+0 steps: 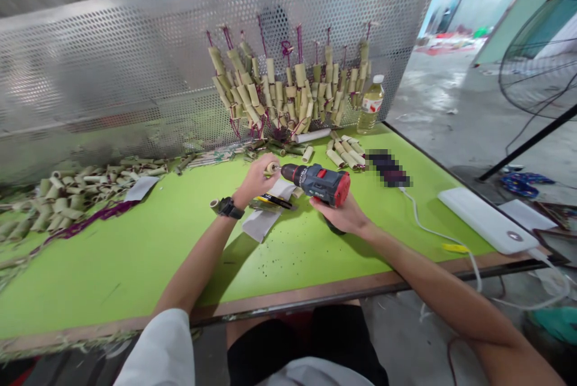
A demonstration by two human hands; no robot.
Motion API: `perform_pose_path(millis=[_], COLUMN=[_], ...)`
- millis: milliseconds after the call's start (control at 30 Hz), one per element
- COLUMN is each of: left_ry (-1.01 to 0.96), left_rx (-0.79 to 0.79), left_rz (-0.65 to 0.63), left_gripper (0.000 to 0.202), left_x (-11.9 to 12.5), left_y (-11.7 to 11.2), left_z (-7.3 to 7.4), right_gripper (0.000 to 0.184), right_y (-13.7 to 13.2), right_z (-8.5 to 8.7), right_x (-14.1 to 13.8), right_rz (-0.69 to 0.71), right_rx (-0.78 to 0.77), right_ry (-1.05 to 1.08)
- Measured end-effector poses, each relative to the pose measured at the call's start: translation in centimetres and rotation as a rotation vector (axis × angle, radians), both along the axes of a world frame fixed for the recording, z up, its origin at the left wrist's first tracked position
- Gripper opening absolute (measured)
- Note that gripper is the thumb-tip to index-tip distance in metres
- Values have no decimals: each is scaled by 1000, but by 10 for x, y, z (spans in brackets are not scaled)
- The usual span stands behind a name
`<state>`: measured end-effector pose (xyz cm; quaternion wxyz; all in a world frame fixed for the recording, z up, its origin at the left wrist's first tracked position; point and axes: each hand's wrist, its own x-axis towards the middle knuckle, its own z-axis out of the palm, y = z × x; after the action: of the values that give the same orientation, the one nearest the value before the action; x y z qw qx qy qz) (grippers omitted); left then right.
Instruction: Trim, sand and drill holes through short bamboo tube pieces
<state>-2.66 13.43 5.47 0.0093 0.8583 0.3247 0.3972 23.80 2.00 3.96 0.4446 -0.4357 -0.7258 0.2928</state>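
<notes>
Centrally, above a green surface [126, 260], the left hand [255, 181] pinches a short bamboo tube [271, 168] at the nine-o'clock end of a cordless drill [321, 184] gripped by the right hand [345, 215], strung bamboo pieces [300, 75] hanging at twelve o'clock.

Right hand [345, 216] grips the cordless drill [321, 183], nose pointed at the bamboo tube [271, 168] pinched in the left hand [256, 181]; bamboo strands [300, 75] at twelve o'clock, cut pieces [53, 192] heaped at nine!
</notes>
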Motion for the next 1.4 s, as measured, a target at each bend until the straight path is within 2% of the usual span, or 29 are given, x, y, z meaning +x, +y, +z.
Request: perform_pose_path(millis=[233,367,533,633,733,867,1067,1200,1400], left_ry=[119,188,260,331,367,362,224,158,217], left_rx=[111,168,119,90,94,124,119,207,278], left_rz=[-6,48,181,160,135,197,252,308,249], left_gripper=[10,12,40,33,22,27,35,37,27], left_x=[-3,-3,-6,-9,-11,-10,1,10,11], left_y=[-5,-5,-10,-14,-17,-19,-25,-30,-32], left_z=[7,7,9,18,29,37,31,23,25], right_gripper=[28,32,30,24,20,23,23,16,25], right_y=[3,8,11,10,10,9,2,-2,-1], right_z=[-4,-6,-14,-17,-15,-7,-1,1,4], right_x=[-1,-3,-4,-2,0,-2,-5,0,10], right_rz=[43,76,148,207,235,228,110,72,102], right_rx=[69,167,341,366,337,331,210,76,-19], right_ry=[-33,-93,-292,-338,-328,-276,-101,32,68])
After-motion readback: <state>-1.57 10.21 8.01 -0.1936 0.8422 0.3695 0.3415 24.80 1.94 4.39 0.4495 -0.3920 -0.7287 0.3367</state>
